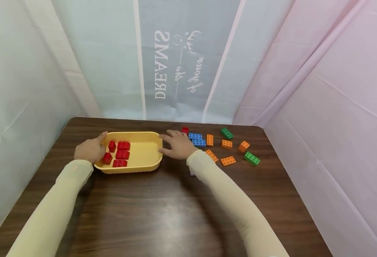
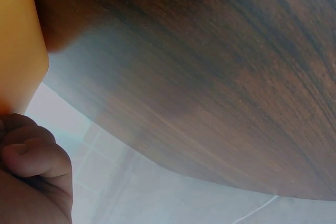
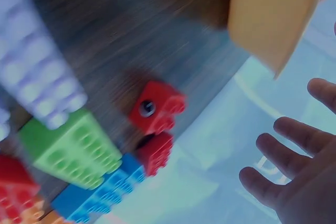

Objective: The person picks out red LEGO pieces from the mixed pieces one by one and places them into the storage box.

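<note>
A shallow yellow tray (image 1: pixel 145 150) stands on the table, with several red bricks (image 1: pixel 122 154) in its left half. My left hand (image 1: pixel 89 150) grips the tray's left rim; in the left wrist view its curled fingers (image 2: pixel 39 156) lie beside the yellow wall. At the tray's right end is my right hand (image 1: pixel 178 145), fingers spread and nothing held. The right wrist view shows those fingers straight and apart from the tray (image 3: pixel 273 17). Nearest below the hand there are a red brick with a printed eye (image 3: pixel 157 107), a light green brick (image 3: pixel 73 148) and a lilac brick (image 3: pixel 39 56).
Right of my right hand lie loose bricks: blue ones (image 1: pixel 199 142), several orange ones (image 1: pixel 228 161) and green ones (image 1: pixel 252 158). My right forearm partly hides some. The dark wooden table (image 1: pixel 127 210) meets a hanging printed cloth (image 1: pixel 111 71) behind and pale cloth at both sides.
</note>
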A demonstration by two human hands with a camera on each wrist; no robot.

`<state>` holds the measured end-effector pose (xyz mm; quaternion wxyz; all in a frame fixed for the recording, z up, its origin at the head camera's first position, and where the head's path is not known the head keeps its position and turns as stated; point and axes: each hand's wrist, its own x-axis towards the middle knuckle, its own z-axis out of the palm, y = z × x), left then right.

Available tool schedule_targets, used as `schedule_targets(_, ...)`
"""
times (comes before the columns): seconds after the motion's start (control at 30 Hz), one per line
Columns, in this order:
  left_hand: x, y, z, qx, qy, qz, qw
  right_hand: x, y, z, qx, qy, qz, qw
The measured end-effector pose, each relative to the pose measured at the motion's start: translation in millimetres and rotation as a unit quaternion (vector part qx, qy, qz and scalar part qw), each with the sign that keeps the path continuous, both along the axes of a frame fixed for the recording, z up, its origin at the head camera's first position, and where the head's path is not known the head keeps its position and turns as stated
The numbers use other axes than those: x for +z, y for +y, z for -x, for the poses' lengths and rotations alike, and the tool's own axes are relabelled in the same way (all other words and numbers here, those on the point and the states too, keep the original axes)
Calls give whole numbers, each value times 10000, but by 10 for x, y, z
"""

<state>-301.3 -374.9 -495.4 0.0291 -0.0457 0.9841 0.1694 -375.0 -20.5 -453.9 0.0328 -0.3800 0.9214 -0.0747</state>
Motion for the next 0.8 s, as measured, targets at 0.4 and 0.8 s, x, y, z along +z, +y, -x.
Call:
schedule_targets(0.4, -44, -70, 16, -12, 48, -9, 10000, -48, 518, 18, -369, -151, 11, 9992)
schedule_targets(0.8, -35, -26, 10, -65, 140, -79, 9998, -144, 872, 77, -778, -255, -178, 9965)
